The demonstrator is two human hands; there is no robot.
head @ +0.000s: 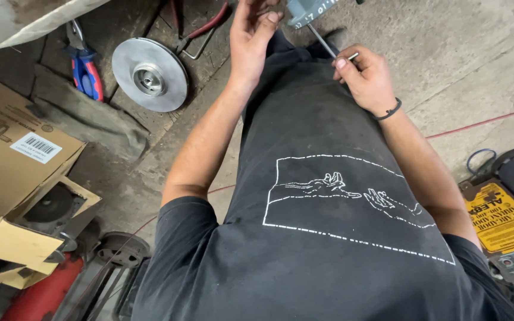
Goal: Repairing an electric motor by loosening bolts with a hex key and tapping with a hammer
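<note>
Gripping the thin metal rod (pixel 323 41), the right hand (pixel 367 77) could slip while the open left hand (pixel 251 35) steadied the grey part (pixel 307 10).

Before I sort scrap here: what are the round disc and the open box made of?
The round disc looks like bare metal: grey, dull sheen, machined hub. The open box looks like brown corrugated cardboard: matte, folded flaps, torn edges.

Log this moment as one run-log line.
left hand: raised, fingers loosely curled, near grey metal part | right hand: gripping thin metal rod | floor: metal disc, blue-handled pliers
</note>
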